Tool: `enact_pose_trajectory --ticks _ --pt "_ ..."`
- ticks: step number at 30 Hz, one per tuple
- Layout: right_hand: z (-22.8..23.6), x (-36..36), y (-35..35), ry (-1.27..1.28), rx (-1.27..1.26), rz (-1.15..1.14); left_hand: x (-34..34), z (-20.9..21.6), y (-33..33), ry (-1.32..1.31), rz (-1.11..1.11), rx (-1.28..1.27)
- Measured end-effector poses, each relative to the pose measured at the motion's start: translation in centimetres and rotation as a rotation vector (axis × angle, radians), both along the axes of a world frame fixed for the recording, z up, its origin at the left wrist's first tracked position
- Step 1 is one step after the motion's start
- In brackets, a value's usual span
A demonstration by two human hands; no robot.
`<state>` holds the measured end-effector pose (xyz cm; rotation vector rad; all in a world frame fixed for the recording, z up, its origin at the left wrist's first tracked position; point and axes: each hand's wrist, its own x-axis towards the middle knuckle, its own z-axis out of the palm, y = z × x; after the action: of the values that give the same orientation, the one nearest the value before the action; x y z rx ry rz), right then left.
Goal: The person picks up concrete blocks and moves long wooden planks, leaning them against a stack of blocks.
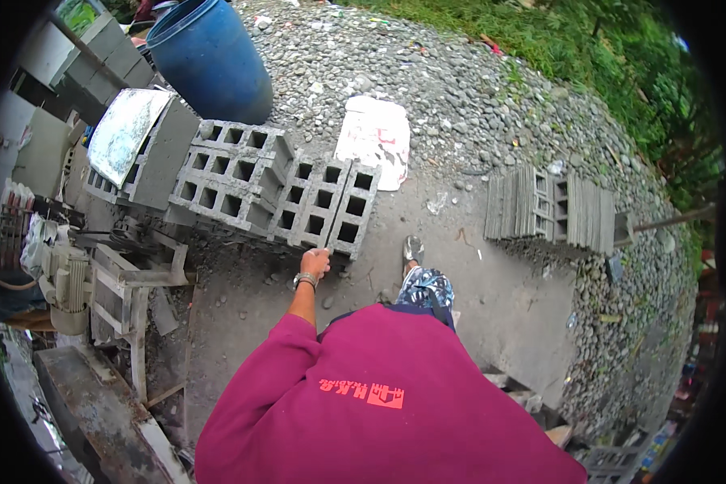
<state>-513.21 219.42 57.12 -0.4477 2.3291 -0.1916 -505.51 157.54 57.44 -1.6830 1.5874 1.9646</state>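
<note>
Concrete hollow blocks (pixel 300 179) stand close together in a row, their square holes facing up. At the row's right end is a grey concrete hollow block (pixel 340 242), set against its neighbours. My left hand (pixel 315 263), with a metal-banded watch (pixel 306 279) on the wrist, is at the near edge of these end blocks. Its fingers are curled closed against the edge, and the fingertips are partly hidden. My maroon sleeve reaches forward from below. My right hand does not show.
A blue drum (pixel 218 68) stands behind the row, beside a white sack (pixel 377 133) on gravel. More thin grey blocks (pixel 589 214) are lined up at right. A motor (pixel 66 278) and wooden frame (pixel 137 278) stand at left. My shoe (pixel 413 248) is on the concrete floor.
</note>
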Motion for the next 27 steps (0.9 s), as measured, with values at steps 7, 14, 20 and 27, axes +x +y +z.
enact_pose_trajectory --ticks 7,14,20,27 --pt "9.8 -35.1 -16.0 -0.199 -0.418 -0.961 -4.0 2.2 3.3 -0.207 0.249 0.126" --pt "23.4 -61.6 -39.6 0.037 -0.909 -0.584 -12.2 3.2 3.9 -0.293 0.31 0.189" --pt "44.5 -71.0 -61.7 0.273 -1.316 -0.146 -20.0 0.3 -3.1 -0.317 0.348 0.229" --pt "66.0 -79.5 -86.9 1.067 -1.629 0.407 -28.8 -3.9 -15.5 -0.034 0.598 0.288"
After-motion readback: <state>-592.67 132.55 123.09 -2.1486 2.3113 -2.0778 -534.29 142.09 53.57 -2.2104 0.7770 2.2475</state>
